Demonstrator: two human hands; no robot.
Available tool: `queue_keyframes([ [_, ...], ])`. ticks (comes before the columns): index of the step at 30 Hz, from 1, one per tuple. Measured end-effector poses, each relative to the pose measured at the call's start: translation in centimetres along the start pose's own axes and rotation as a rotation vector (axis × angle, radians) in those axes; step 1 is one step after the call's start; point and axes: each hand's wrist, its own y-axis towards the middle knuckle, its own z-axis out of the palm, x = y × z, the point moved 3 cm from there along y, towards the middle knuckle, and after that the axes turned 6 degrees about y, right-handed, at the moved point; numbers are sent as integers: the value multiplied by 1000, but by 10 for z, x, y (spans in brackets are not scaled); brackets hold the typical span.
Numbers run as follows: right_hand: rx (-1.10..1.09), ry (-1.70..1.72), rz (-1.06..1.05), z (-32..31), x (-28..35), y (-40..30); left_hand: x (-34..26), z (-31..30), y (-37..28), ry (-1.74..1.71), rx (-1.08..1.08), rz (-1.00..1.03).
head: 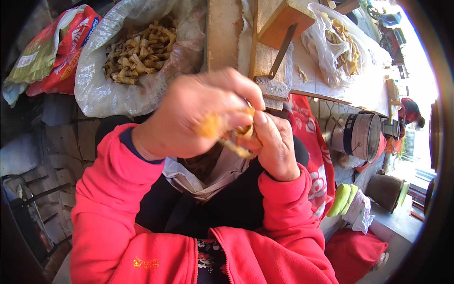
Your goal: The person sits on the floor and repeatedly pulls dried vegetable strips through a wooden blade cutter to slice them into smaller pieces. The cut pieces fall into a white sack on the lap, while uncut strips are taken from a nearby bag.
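Observation:
My left hand [191, 113] is blurred and curled around part of a yellowish-brown, leaf-like dried strip [244, 131]. My right hand [278, 145] pinches the same material between thumb and fingers, and the two hands nearly touch. Under them, a pale bag [209, 193] with brown material inside stands open between my knees. Beyond my left hand lies a translucent plastic sack [117, 101] holding a heap of knotted or folded dried pieces [142, 53]. A wooden block with a metal blade-like strip [282, 51] stands on the bench ahead of my hands.
A clear plastic bag of dried strips [342, 46] sits on the wooden bench [369, 87]. At right are a metal-coloured bucket [351, 136], a red patterned cloth [317, 170] and a brown pot [385, 191]. A red bag [67, 46] lies at upper left. Another person [411, 112] is far right.

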Motion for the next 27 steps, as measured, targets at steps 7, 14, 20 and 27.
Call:
queue_keyframes([
  [7,69,243,53,-10,-4,4,6,-21,-2,-131,-152,-343],
  [14,47,107,186,-4,-2,2,11,-2,-12,-513,166,-800],
  [20,-179,27,-56,-23,15,-2,10,5,-8,-504,-28,-721],
  [27,-584,-403,-653,-45,38,22,29,21,20,-219,-114,-611],
])
